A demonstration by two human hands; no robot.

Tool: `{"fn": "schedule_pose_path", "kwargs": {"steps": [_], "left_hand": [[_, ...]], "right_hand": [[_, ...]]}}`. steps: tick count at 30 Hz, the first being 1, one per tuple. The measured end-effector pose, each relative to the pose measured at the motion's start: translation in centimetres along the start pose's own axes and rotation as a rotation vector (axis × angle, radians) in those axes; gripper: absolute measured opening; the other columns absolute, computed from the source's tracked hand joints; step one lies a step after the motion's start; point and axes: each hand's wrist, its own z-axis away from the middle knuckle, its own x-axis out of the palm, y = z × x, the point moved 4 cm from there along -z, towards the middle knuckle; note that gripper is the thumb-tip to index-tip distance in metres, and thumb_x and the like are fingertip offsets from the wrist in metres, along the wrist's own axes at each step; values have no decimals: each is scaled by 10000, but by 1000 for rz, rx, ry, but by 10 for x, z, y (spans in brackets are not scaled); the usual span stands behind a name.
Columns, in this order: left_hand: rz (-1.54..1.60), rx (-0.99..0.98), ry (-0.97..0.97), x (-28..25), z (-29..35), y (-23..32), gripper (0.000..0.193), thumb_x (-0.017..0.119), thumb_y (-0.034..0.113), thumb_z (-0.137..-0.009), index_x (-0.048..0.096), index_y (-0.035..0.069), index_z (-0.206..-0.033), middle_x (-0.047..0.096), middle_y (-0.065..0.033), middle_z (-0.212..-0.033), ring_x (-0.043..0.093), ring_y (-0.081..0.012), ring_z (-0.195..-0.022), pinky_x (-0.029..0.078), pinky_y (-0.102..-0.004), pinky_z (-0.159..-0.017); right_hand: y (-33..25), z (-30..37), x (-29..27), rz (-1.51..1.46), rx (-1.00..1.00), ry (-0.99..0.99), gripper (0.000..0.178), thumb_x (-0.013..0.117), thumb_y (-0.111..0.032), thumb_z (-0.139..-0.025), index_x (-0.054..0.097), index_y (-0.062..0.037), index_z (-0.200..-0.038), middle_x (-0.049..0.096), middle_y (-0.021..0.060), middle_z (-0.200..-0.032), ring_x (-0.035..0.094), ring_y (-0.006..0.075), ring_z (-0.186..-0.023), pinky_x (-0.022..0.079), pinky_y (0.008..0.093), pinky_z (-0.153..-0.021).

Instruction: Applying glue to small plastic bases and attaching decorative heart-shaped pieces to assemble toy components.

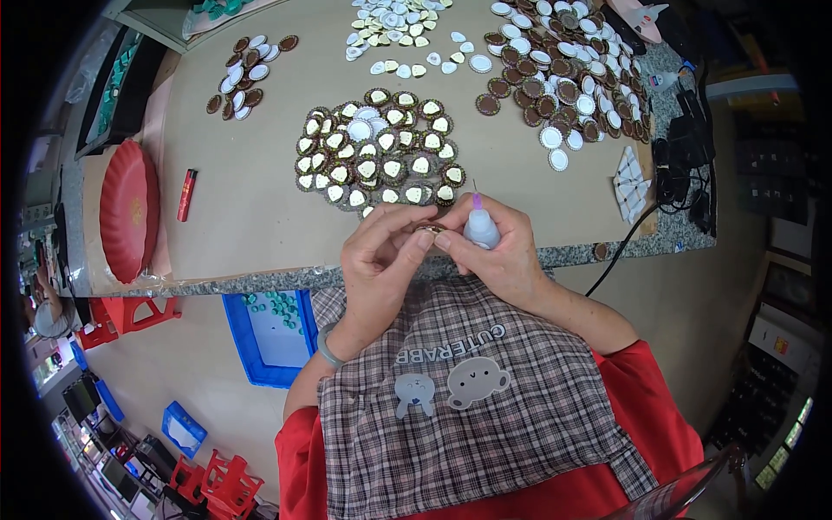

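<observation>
My left hand (379, 264) pinches one side of a small brown round piece with a scalloped rim (431, 227) at the table's near edge. Fingertips of my right hand (507, 260) meet it from the other side. That right hand also grips a pale squeeze bottle (482, 230) with a purple needle tip, which points up and away from the piece. Just beyond my hands lies a cluster of brown scalloped discs (367, 166), most topped with a pale yellow shape. A few discs within it show white faces.
Brown and white discs (568, 91) heap at the far right, with a smaller group (251, 74) far left. Loose pale shapes (394, 22) lie at the back. A red tray (113, 212) and red tube (186, 195) are left; a blue bin (269, 376) stands below the edge.
</observation>
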Motion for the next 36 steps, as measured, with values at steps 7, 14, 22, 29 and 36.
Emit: {"fn": "schedule_pose_path", "kwargs": {"steps": [7,14,22,29,36], "left_hand": [[172,-46,17,3,2,-4,142,576,-30,-876,569,-57,-1016,565,-101,-1009,598,-143,-899,510,-258,-790],[81,23,27,3,6,-7,138,564,-26,-886,566,-52,-1022,580,-94,-967,601,-136,-871,517,-252,-754],[287,-59,-6,3,3,-10,187,561,-50,-880,558,-53,-1066,589,-113,-1031,609,-164,-956,534,-283,-814],[83,107,16,1,5,-3,176,583,-72,-854,572,-72,-1029,576,-119,-988,631,-164,-870,547,-261,-743],[11,87,34,0,7,-7,163,604,-48,-850,580,-60,-1010,578,-112,-977,623,-140,-836,526,-244,-741]], "right_hand": [[-1,-4,-4,277,-379,4,174,740,-57,-762,596,-11,-848,623,66,-779,607,144,-670,467,268,-561],[-9,2,1,456,-596,39,168,741,-52,-760,600,-12,-843,618,67,-764,609,143,-662,473,270,-558],[16,-1,-2,-219,-71,-36,87,647,-79,-872,589,-16,-888,584,4,-763,534,43,-614,435,196,-511],[15,1,2,-244,-153,-66,85,636,-69,-877,578,-11,-899,579,13,-775,534,50,-602,430,193,-511],[10,3,-1,-27,-123,-23,87,656,-67,-852,586,-17,-839,605,4,-735,535,48,-609,419,197,-535]]}}
